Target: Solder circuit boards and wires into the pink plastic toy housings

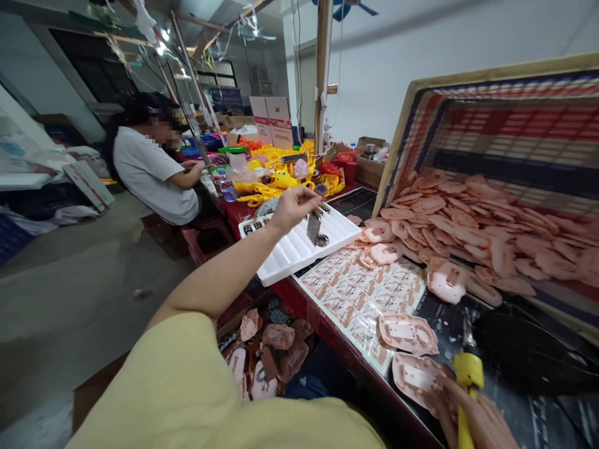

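Shells (408, 333) at the surface's (433, 315) near edge appear unfitted; more remain in the basket (505, 70); left hand (294, 210) pinches grey part (314, 229) above tray (290, 251); right hand (484, 416), half-closed round glue gun (469, 371), touches one shell.

Shells (408, 333) smooth plastic; tray (286, 254) matt plastic; printed sheet (349, 284) glossy; post (322, 75) wood.

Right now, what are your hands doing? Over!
Left hand: grip on grey part, over white tray. Right hand: at near shell and yellow tool. Close by: second shell.
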Available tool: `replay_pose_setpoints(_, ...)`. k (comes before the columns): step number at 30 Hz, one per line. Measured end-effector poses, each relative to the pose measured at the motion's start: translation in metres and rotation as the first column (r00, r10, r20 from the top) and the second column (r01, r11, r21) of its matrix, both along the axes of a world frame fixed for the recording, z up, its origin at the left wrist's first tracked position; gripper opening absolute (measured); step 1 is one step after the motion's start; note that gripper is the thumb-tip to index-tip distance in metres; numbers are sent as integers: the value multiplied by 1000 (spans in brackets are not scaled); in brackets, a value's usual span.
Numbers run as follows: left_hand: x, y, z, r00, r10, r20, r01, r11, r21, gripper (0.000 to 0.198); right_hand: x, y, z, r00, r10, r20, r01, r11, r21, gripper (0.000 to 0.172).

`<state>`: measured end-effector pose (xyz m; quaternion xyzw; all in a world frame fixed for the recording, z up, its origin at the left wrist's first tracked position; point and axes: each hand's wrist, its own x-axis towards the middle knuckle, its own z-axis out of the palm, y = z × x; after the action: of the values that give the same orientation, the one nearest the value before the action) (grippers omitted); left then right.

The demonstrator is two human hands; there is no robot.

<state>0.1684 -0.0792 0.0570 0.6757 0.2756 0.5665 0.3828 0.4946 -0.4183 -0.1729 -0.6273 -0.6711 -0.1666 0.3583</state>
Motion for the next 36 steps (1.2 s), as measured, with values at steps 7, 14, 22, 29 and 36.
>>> replay_pose_setpoints(7,58,-78,-43,886,-454,-96,413,866,-281,59,-8,6,-3,997,2,76,-9,996,86,54)
replay_pose_setpoints(14,99,-111,-102,757,-649,-78,516,667,-536,62,-22,-9,37,1000,-15,-17,16,999,40,34)
replay_pose_setpoints(22,123,-133,-125,655,-753,-60,562,539,-628,43,-3,-30,29,997,57,-61,-65,989,-134,44)
replay_pose_setpoints(29,150,-135,-156,685,-725,75,609,512,-606,34,17,-30,-1,995,89,44,-86,994,-68,43)
replay_pose_setpoints(36,160,-118,-175,822,-539,184,517,569,-640,40,13,-30,-11,993,-23,114,28,999,-41,40)
